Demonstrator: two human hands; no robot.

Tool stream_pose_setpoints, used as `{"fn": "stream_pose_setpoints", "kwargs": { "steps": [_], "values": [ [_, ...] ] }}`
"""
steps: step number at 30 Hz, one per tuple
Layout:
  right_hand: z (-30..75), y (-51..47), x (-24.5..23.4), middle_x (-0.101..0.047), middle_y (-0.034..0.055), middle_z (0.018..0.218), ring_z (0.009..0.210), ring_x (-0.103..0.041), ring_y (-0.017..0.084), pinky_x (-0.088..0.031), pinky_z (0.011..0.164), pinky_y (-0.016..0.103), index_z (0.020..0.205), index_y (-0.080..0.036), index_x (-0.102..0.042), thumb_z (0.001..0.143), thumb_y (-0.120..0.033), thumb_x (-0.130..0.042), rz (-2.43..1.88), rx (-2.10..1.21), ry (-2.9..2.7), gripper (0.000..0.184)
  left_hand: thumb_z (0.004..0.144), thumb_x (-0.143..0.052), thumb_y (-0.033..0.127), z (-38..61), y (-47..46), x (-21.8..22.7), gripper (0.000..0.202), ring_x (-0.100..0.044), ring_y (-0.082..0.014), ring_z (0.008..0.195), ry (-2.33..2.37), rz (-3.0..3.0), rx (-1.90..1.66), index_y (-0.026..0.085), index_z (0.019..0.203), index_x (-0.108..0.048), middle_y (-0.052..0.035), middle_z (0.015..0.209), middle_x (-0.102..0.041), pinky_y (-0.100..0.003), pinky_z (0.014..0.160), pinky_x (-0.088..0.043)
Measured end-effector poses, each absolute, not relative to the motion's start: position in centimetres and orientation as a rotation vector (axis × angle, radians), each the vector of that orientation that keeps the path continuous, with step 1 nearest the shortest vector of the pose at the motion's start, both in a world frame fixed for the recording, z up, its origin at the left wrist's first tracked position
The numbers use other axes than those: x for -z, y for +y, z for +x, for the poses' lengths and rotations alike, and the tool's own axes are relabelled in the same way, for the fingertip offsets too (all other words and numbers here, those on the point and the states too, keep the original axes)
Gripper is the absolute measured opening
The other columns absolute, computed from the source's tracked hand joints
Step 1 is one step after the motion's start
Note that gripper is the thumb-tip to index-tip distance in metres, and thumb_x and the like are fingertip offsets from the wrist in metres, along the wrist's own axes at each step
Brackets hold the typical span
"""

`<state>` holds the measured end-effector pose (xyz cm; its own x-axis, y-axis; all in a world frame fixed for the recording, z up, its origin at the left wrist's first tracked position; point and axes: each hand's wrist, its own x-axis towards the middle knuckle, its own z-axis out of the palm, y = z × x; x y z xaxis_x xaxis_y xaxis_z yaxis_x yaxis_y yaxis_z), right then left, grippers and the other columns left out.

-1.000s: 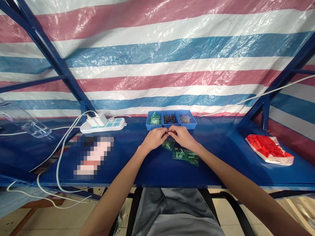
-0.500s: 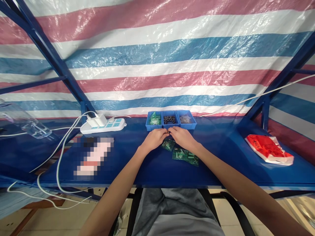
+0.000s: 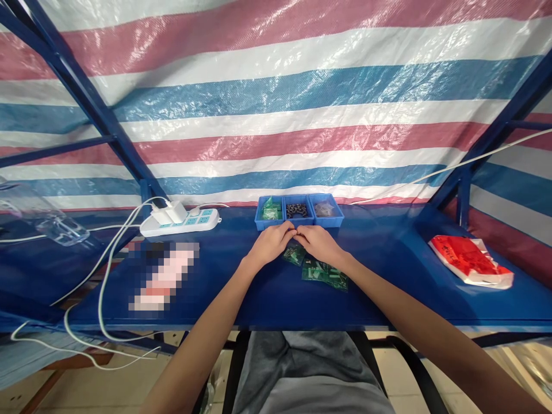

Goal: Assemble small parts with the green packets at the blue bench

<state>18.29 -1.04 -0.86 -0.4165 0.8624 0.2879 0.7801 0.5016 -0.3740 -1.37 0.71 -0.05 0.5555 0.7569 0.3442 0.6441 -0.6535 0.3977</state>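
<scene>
Left hand (image 3: pixel 268 244): placed at frame centre, fingers bent, tips gathered against those of the other hand; how closely thumb and index are pinched, and on what, cannot be told.
Right hand (image 3: pixel 321 244): set just right of centre, fingers curled inward; the grip is hidden, so any small held piece cannot be made out.
Change noted: fingertips slightly resettled over the last second; a dark speck seen between them half a second ago is no longer shown.
Bearing on the work: close fingertip handling is suggested at the same spot; no piece is seen set down.
Small green board (image 3: pixel 295 253): laid below the joined fingertips, partly covered by the hands.
Larger green boards (image 3: pixel 319 272): laid lower right of centre, partly covered by the right wrist; unmoved.
Left blue bin (image 3: pixel 263 225): filled with green pieces, above the hands.
Middle blue bin (image 3: pixel 305 221): filled with small dark parts.
Right blue bin (image 3: pixel 330 222): filled with pale, translucent pieces.
Red-and-white packet (image 3: pixel 470 261): laid at right of frame.
</scene>
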Motion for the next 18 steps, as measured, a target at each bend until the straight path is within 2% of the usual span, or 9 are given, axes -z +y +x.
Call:
{"fn": "stream_pose_setpoints", "kwargs": {
  "steps": [9, 13, 18],
  "values": [
    [18.40, -0.75, 1.04, -0.066, 0.0032, 0.080, 0.070, -0.059, 0.017, -0.031, 0.062, 0.027, 0.087, -0.020, -0.062, 0.104, -0.027, -0.051, -1.309, -0.354, -2.230, 0.022, 0.107, -0.032, 0.033, -1.52, 0.99, 0.27, 0.030, -0.063, -0.0180, 0.073, 1.155, 2.605, -0.750, 0.023, 0.105, -0.060, -0.0029, 0.087, -0.068, -0.027, 0.066, -0.040],
    [18.48, -0.75, 0.92, -0.066, 0.0027, 0.080, 0.070, -0.058, 0.017, -0.031, 0.061, 0.027, 0.087, -0.020, -0.061, 0.104, -0.028, -0.050, -1.292, -0.360, -2.211, 0.022, 0.104, -0.037, 0.026, -1.63, 1.12, 0.58, 0.023, -0.065, -0.0194, 0.079, 1.150, 2.626, -0.746, 0.023, 0.105, -0.061, -0.0035, 0.090, -0.069, -0.028, 0.069, -0.041],
    [18.45, -0.76, 0.77, -0.064, 0.0019, 0.077, 0.068, -0.057, 0.016, -0.031, 0.062, 0.027, 0.085, -0.020, -0.060, 0.104, -0.028, -0.049, -1.274, -0.351, -2.205, 0.024, 0.099, -0.044, 0.024, -1.60, 0.90, 0.44, 0.016, -0.062, -0.0184, 0.075, 1.144, 2.629, -0.713, 0.023, 0.101, -0.061, -0.0026, 0.087, -0.067, -0.027, 0.064, -0.038]
  ]
}}
